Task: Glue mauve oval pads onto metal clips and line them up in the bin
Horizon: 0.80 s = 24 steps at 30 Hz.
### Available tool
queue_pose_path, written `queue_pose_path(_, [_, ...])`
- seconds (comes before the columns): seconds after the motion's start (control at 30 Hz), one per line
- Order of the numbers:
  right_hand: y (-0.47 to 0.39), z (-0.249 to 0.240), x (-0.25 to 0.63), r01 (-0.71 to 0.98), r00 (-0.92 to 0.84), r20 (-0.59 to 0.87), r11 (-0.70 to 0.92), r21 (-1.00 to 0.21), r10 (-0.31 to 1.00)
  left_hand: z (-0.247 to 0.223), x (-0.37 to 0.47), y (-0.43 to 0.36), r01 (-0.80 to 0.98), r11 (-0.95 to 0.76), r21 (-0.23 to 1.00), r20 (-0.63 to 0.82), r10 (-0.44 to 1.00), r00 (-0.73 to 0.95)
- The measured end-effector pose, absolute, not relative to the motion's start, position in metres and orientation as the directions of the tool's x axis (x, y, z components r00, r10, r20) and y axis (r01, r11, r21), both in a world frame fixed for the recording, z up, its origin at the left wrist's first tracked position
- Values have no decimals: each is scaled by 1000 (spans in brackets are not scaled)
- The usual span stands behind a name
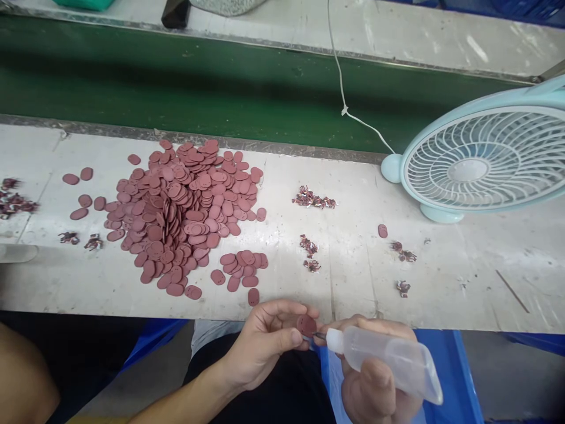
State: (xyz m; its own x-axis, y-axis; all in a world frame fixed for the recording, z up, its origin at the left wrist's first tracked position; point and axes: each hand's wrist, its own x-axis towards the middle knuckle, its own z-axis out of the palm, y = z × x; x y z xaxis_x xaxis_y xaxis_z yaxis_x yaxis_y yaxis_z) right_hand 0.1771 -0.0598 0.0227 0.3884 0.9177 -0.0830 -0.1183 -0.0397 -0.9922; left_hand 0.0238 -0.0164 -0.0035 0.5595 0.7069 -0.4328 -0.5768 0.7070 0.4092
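Observation:
Between its thumb and fingers, my left hand [269, 338] pinches a reddish-brown oval disc [306, 325] just off the table's front edge. My right hand [375, 377] is wrapped round a translucent squeeze bottle [388, 356] with a white cap and a thin dark nozzle. The nozzle tip is at the disc's right edge; whether it touches is too small to tell. Ahead of my left hand lies a small group of loose discs [244, 268], beside a large heap of the same discs [172, 218]. Little brown-and-white pieces [313, 198] lie in clusters beyond my hands.
A light blue fan [481, 159] stands on the right of the white table [353, 294], its white cable [339, 70] crossing a green strip [265, 100] behind. A blue bin [454, 377] is below the edge at right. Another person's arm [26, 377] shows at left.

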Motion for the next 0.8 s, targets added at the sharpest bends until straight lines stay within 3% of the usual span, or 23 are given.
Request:
queue_pose_path(0.07, [-50,29,186,-340,415,-173,-25,-940,893,-3,23,-17,-585,703,405,-416,711,567])
queue_pose_path(0.13, [-38,28,203,-612,319,-313,-58,-789,894,-3,23,-17,-597,697,397,-394,717,575])
queue_pose_path(0.23, [-19,5,240,-944,90,-415,-56,-325,905,-1,22,-14,-612,689,390,-362,725,586])
queue_pose_path(0.3, [-10,-21,266,-996,-87,-330,-78,42,940,-1,21,-12,-613,688,388,-348,726,594])
queue_pose_path(0.33, [-6,-33,277,-981,-157,-271,-118,157,950,-2,21,-11,-612,689,389,-343,725,598])
queue_pose_path(0.4, [-2,-50,292,-954,-223,-199,-172,246,954,-3,19,-10,-611,689,390,-336,724,602])
queue_pose_path(0.5, [-7,-50,291,-976,-155,-181,-122,180,971,-6,13,-9,-617,677,401,-350,736,580])
queue_pose_path(0.53, [-10,-44,285,-995,-90,-197,-78,66,976,-7,11,-9,-621,670,408,-359,743,566])
queue_pose_path(0.6, [-16,-29,267,-900,87,-252,-33,-435,964,-9,5,-9,-629,654,421,-375,756,536])
queue_pose_path(0.67, [-16,-17,247,-498,226,-264,-122,-858,938,-10,0,-8,-636,642,429,-390,766,511])
queue_pose_path(0.7, [-13,-14,237,-240,257,-245,-184,-953,935,-10,-1,-8,-639,638,430,-399,769,499])
queue_pose_path(0.73, [-9,-13,229,21,261,-201,-214,-977,944,-10,-3,-7,-642,635,430,-408,771,489])
queue_pose_path(0.8, [3,-16,216,440,201,-101,-182,-879,974,-10,-5,-7,-643,635,427,-426,769,476])
